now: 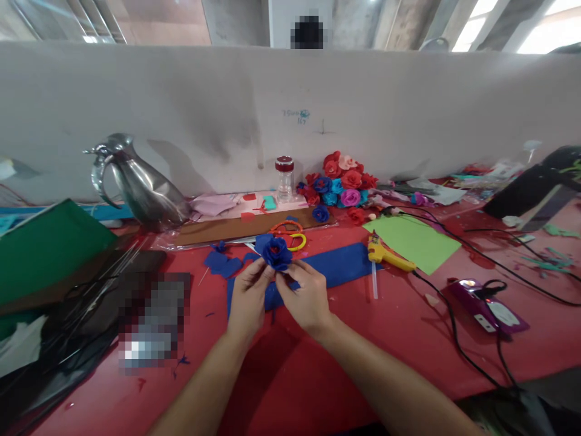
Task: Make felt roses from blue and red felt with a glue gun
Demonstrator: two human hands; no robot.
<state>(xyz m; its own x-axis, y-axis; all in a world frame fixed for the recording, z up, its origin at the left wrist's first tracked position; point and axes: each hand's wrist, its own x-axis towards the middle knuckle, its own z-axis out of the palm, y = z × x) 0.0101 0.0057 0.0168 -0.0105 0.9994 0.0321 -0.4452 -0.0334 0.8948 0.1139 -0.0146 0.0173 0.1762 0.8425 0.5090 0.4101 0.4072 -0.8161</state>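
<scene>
Between my two hands is a dark blue paper flower (278,253), held up above the red table. The fingers of my left hand (250,289) pinch its left underside. From the right, my right hand (305,295) grips its base with thumb and fingers. Under the hands lies a strip of blue paper (338,266). Several loose blue petals (222,264) are scattered left of the flower. Just behind it rest scissors (297,242) with orange and yellow handles. A yellow glue gun (391,254) with a clear glue stick lies to the right.
A bunch of finished paper flowers (349,181) and a glass jar (285,178) stand near the white partition. On the left are a metal jug (145,188) and green sheets (49,254). A purple power strip (488,309) with black cords and a light green sheet (422,239) occupy the right.
</scene>
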